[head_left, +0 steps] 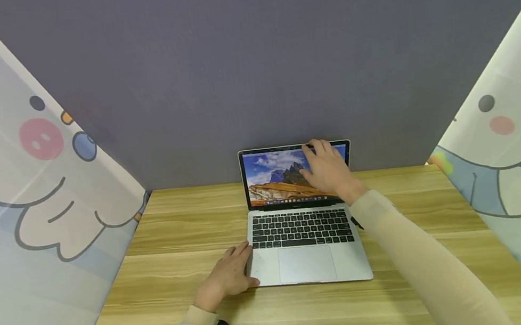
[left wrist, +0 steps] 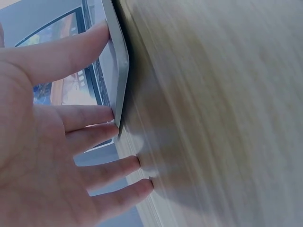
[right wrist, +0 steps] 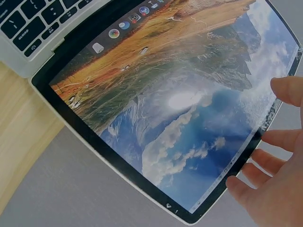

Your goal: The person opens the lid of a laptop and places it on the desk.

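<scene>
A silver laptop stands unfolded on the wooden table, its screen lit with a mountain picture. My left hand is at the laptop's front left corner, fingers spread and fairly straight. In the left wrist view, the thumb lies over the front edge and two fingertips meet the side. The other two fingertips reach the tabletop. Up at the lid's top edge is my right hand, fingers loosely extended. Its fingertips are right at the black bezel, with the thumb over the screen side.
Behind the laptop rises a grey panel, close to the lid. Printed cartoon sheets hang at the left and right. The wooden table extends to both sides of the laptop.
</scene>
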### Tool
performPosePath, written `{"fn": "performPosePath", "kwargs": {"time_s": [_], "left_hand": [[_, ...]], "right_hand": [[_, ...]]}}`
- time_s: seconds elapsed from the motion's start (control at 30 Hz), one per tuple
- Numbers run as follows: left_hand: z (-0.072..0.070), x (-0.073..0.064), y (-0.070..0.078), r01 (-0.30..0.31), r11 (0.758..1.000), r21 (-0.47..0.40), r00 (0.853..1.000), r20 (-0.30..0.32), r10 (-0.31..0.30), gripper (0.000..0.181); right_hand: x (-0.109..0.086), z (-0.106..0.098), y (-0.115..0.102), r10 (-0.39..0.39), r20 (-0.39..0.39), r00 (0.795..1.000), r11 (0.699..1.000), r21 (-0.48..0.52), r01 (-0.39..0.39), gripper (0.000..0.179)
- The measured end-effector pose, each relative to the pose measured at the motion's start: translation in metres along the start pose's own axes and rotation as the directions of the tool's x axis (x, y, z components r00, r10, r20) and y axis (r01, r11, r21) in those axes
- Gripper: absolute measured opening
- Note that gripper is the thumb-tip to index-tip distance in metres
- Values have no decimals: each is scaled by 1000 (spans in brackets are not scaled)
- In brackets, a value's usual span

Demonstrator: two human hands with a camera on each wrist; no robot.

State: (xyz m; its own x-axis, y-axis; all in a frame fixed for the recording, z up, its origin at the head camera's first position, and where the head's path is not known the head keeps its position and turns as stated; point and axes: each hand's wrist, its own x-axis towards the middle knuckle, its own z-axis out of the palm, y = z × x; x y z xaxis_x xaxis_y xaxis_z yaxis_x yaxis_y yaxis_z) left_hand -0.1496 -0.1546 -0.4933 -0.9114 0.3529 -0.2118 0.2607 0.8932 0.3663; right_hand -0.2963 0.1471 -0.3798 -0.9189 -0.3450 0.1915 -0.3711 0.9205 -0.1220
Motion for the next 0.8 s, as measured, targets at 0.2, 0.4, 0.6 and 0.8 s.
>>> {"fn": "performPosePath", "kwargs": {"time_s": [0.2,0.4,0.6,0.8], "left_hand": [[-2,-1,1,-3,1000,4,1000,7,3,84],[-4,-4,3,-11,1000,-6,1000,2,11,80],[-6,-5,5,-9,999,-36,1000,-8,8,76],[-5,-5,3,-12,998,-65,999,-40,9,69]], "right_hand": [[-7,-3,2,9,12,1000,1000,14,-9,71],[-15,-7,1,-22,-3,1000,999,33,22,68],[-28,-10,3,-34,-62,997,997,66,38,57],[-47,-9,8,-32,-145,989,988,146,53,48]]}}
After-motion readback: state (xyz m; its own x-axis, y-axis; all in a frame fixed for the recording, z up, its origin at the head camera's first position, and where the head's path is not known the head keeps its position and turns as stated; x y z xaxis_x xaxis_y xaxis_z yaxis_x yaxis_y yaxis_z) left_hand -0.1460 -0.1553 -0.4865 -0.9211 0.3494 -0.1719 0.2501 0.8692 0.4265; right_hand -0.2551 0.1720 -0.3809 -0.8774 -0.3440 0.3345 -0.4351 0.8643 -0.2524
